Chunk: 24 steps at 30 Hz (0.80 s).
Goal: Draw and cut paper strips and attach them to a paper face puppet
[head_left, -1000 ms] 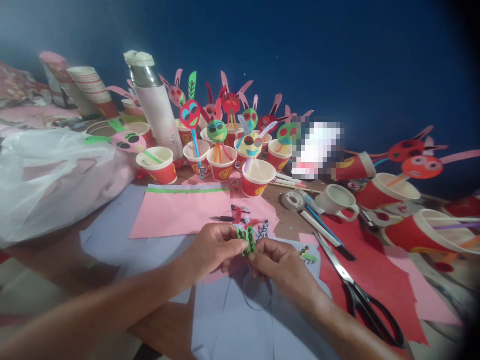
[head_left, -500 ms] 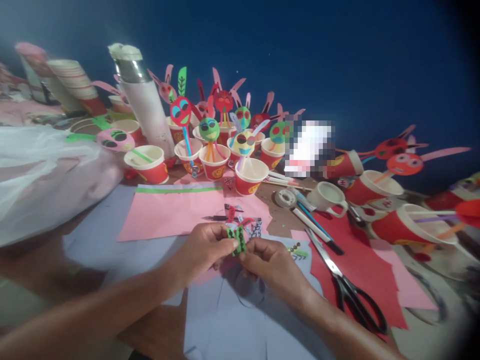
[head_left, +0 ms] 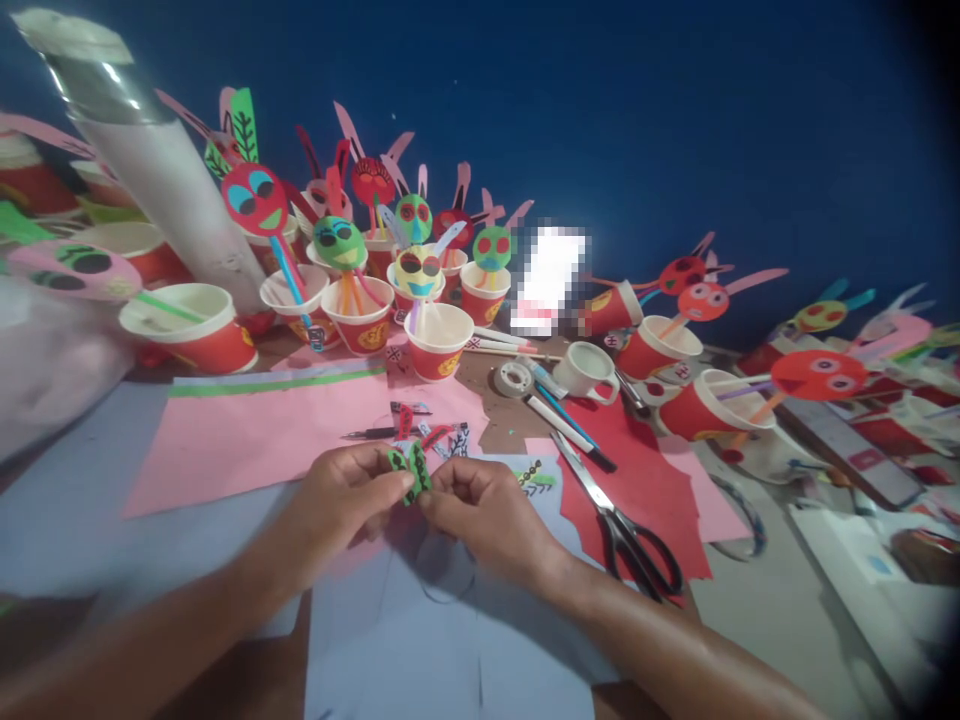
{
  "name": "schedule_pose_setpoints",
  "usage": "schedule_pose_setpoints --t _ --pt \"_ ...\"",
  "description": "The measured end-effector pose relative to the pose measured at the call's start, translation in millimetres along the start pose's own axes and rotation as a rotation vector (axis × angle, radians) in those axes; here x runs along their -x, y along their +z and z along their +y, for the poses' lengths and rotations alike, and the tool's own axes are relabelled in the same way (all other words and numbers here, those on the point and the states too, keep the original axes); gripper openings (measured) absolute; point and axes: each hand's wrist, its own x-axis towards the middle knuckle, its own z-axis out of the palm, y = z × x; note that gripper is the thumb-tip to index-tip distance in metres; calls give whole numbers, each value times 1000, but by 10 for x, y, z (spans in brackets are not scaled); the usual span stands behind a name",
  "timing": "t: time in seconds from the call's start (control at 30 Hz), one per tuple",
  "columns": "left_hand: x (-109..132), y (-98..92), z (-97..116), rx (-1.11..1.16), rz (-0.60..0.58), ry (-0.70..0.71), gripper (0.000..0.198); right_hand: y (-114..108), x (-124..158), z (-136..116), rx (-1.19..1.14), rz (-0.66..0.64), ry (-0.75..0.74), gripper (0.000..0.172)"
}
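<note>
Between my two hands is a small green paper piece with black markings [head_left: 417, 470], folded or made of two strips; I cannot tell which. My left hand [head_left: 352, 500] pinches its left side between thumb and fingers. Fingers closed, my right hand [head_left: 484, 510] grips its lower right edge. Just beyond the fingertips lie small red paper strips [head_left: 406, 420], patterned white scraps and a black pen [head_left: 367, 433]. Beneath my hands are pale blue paper sheets [head_left: 390, 620], and a pink sheet [head_left: 247, 430] with a green stripe is at left.
Black-handled scissors [head_left: 615, 520] rest on red paper [head_left: 660, 500] at right. Behind are a tape roll [head_left: 514, 380], a white mug [head_left: 587, 372], and several red paper cups [head_left: 439, 345] with paper-faced figures. A tall bottle [head_left: 157, 150] stands at back left.
My view has turned right, so everything sits further left and a phone and more figures show at right. The green piece now appears more angled, like a V. Both hands still hold it.
</note>
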Motion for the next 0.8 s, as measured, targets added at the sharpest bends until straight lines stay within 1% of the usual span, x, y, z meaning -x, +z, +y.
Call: schedule_pose_setpoints --t 0.1,0.2,0.27,0.37,0.43,0.5,0.57,0.67,0.8 --pt "7 19 32 37 -23 -10 21 -49 8 -27 8 -9 -26 18" --pt "12 29 77 99 -8 22 24 -193 21 -129 31 12 -63 21" --pt "10 24 104 139 9 38 23 -351 20 -230 68 67 -64 21" --pt "1 5 122 161 23 6 21 -636 -12 -356 113 171 -108 18" --pt "-4 -5 120 154 36 -19 22 -813 -50 -376 137 190 -111 21" --pt "-5 -7 114 137 53 -31 23 -949 -90 -332 221 186 -80 21" --pt "-4 -1 110 124 57 -33 24 -1038 -125 -244 356 185 -21 23" --pt "-5 5 107 100 38 -27 25 -1098 -172 -100 494 186 23 23" --pt "-10 -10 94 52 16 -44 27 -1123 -232 3 629 214 26 24"
